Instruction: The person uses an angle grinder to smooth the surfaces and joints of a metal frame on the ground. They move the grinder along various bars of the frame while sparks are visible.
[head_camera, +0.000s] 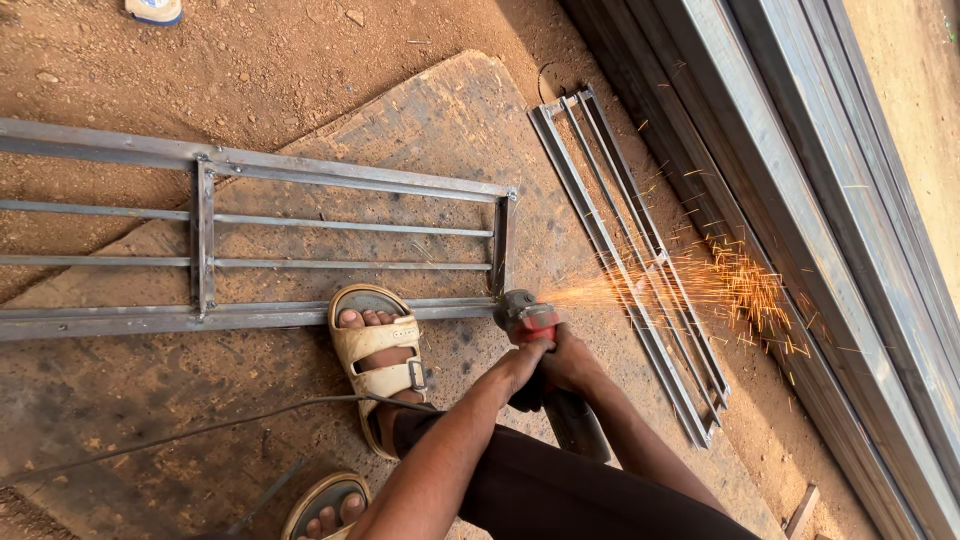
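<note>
Dark trouser leg (570, 495) at 6 o'clock, left hand (525, 362) and right hand (572, 362) fingers closed around red angle grinder (532, 325), disc at metal frame (300, 250) corner, sparks (720, 285) toward 3 o'clock, sandalled foot (378, 360) on frame rail

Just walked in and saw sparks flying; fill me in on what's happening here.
A person holds a red angle grinder with both hands, left hand and right hand, at the lower right corner of a welded steel frame lying on a metal sheet. A sandalled foot pins the frame's bottom rail. Sparks spray right over a second, narrower frame lying on the dirt beside long steel sections.
</note>
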